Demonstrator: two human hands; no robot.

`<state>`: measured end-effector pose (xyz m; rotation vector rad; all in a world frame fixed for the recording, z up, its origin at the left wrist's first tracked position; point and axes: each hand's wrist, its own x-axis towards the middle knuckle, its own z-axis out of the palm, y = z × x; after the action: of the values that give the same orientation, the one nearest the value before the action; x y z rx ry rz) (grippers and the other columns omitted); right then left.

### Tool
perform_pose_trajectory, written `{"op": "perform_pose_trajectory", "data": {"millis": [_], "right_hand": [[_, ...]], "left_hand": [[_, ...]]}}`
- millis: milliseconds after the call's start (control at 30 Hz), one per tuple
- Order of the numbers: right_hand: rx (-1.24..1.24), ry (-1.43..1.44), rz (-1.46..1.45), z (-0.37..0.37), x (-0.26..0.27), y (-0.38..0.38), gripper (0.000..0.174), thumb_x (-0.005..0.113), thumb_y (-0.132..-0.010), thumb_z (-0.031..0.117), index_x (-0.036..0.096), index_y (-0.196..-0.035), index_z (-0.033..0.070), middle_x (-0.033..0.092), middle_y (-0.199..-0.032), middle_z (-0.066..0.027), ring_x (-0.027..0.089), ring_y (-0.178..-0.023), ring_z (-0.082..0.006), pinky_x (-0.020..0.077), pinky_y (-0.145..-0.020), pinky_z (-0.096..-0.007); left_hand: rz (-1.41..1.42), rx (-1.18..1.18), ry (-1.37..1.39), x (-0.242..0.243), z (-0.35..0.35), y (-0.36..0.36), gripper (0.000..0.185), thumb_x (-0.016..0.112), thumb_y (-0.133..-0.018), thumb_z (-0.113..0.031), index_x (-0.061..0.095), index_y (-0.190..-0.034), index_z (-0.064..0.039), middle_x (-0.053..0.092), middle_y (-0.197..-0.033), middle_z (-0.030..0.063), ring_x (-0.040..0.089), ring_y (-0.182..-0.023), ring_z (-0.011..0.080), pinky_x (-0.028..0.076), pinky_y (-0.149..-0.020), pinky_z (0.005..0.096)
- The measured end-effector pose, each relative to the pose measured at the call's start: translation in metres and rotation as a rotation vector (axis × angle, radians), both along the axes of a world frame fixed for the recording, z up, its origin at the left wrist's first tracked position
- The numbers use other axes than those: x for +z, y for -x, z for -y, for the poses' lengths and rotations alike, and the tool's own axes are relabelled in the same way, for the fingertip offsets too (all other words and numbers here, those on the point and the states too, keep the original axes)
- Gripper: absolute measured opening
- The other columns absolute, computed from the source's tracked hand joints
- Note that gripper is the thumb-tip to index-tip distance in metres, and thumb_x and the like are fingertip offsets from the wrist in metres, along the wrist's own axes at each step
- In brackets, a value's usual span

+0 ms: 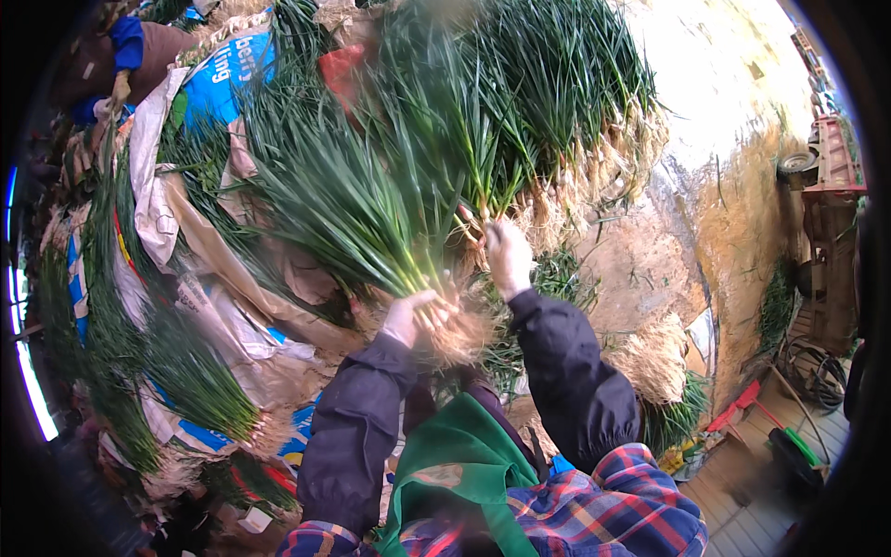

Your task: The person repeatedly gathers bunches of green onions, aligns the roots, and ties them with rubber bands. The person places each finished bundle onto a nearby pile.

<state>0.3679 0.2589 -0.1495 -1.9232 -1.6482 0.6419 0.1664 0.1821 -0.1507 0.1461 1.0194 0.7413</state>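
My left hand (411, 317), in a pale glove, grips a bunch of green garlic (390, 257) just above its white stem bases. The long leaves fan up and left, and the bunch's tangled roots (463, 334) hang beside the hand. Up and to the right, my right hand (509, 259), also gloved, has its fingers curled at the reddish base of a few garlic stalks (480, 221). Its fingertips are partly hidden. Those stalks lie at the near edge of a large heap of green garlic (529, 83), whose pale roots point right and towards me.
A bundle with trimmed-looking roots (651, 355) stands to the right. Bunches (209, 376) and woven sacks (156, 188) spread leftward. Another person's gloved hand (120, 89) shows at upper left. At the far right are a red cart (832, 157), a black hose (814, 376) and a red dustpan (741, 404).
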Motion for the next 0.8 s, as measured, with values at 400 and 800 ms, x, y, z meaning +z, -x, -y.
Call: {"op": "perform_pose_trajectory", "data": {"millis": [400, 800], "right_hand": [[0.278, 0.091, 0.093, 0.076, 0.048, 0.023, 0.033, 0.063, -0.079, 0.010, 0.057, -0.111, 0.007, 0.060, -0.077, -0.0133, 0.058, -0.068, -0.0276, 0.0472, -0.062, -0.0368], [-0.090, 0.692, -1.250, 0.088, -0.003, 0.066, 0.051, 0.071, -0.080, 0.022, 0.049, -0.119, -0.002, 0.063, -0.092, -0.0074, 0.059, -0.076, -0.0162, 0.0489, -0.068, -0.0292]], "left_hand": [[0.024, 0.027, 0.190, 0.024, 0.048, 0.013, 0.032, 0.052, -0.086, -0.013, 0.051, -0.112, 0.006, 0.064, -0.084, 0.0257, 0.061, -0.060, 0.0221, 0.050, -0.051, 0.0265], [0.166, 0.027, 0.248, 0.037, 0.068, 0.012, 0.023, 0.057, -0.082, -0.010, 0.054, -0.102, 0.002, 0.063, -0.084, 0.0256, 0.062, -0.062, 0.0279, 0.051, -0.050, 0.0325]]}}
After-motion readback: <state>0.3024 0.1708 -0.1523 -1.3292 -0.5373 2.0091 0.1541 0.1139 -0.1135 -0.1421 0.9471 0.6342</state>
